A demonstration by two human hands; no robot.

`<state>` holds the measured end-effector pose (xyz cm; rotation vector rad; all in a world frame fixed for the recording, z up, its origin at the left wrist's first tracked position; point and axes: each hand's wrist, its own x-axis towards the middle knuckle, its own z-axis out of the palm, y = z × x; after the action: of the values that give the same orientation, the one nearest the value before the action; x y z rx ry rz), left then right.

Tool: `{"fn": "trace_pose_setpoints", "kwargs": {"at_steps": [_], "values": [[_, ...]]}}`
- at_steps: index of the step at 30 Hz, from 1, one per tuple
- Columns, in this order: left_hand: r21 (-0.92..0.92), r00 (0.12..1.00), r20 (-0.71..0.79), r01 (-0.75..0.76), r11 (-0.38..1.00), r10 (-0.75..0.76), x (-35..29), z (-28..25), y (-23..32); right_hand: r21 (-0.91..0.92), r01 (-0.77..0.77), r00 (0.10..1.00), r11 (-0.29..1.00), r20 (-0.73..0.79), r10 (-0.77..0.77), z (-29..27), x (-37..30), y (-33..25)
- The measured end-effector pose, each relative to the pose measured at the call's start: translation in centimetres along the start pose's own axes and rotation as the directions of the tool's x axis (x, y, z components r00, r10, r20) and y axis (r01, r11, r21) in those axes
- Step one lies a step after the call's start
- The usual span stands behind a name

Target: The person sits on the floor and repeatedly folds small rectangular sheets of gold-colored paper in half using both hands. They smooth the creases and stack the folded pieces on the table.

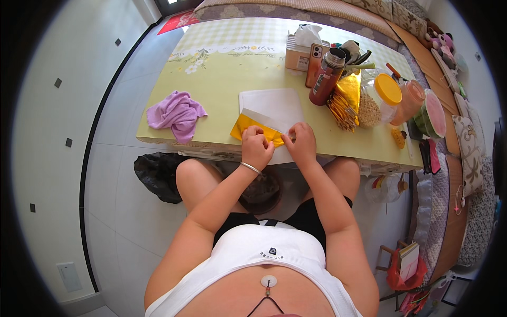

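A strip of shiny gold foil paper, with a pale edge along its top, lies slanted over a white sheet at the table's near edge. My left hand presses and grips the gold foil paper with bent fingers. At the paper's right end, my right hand pinches its tip between thumb and fingers. A silver bangle circles my left wrist. To the right stands a stack of gold foil paper, leaning by a dark red flask whose top is uncovered.
A purple cloth lies crumpled at the table's left. Behind the flask are a phone and a tissue box. A yellow-lidded jar and a cut watermelon stand at the right. Below sit a black bag and a bin.
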<state>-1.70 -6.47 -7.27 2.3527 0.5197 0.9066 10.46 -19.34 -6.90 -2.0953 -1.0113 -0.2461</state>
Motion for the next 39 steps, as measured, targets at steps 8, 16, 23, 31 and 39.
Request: {"fn": "trace_pose_setpoints", "kwargs": {"at_steps": [8, 16, 23, 31, 39], "values": [[0.001, 1.0, -0.029, -0.006, 1.0, 0.006, 0.2, 0.4, -0.3, -0.21, 0.395, 0.913, 0.894, 0.194, -0.358, 0.7, -4.4, -1.9], [-0.005, 1.0, -0.014, -0.017, 1.0, 0.017, 0.2, 0.1, 0.1, -0.162, 0.345, 0.909, 0.924, 0.302, -0.287, 0.4, -4.9, -2.0], [-0.055, 0.956, 0.149, -0.245, 0.968, 0.251, 0.5, -2.5, -1.1, -0.21, 0.379, 0.854, 0.901, 0.455, -0.253, -0.3, -4.4, -2.4], [0.115, 0.886, 0.259, -0.424, 0.898, 0.385, 2.1, -9.4, -6.6, -0.095, 0.432, 0.788, 0.897, 0.523, -0.324, -2.6, -3.6, -3.1], [0.118, 0.833, 0.252, -0.532, 0.839, 0.493, 1.4, -9.4, -6.4, 0.083, 0.364, 0.798, 0.928, 0.485, -0.357, -3.3, -1.5, -0.3]]}}
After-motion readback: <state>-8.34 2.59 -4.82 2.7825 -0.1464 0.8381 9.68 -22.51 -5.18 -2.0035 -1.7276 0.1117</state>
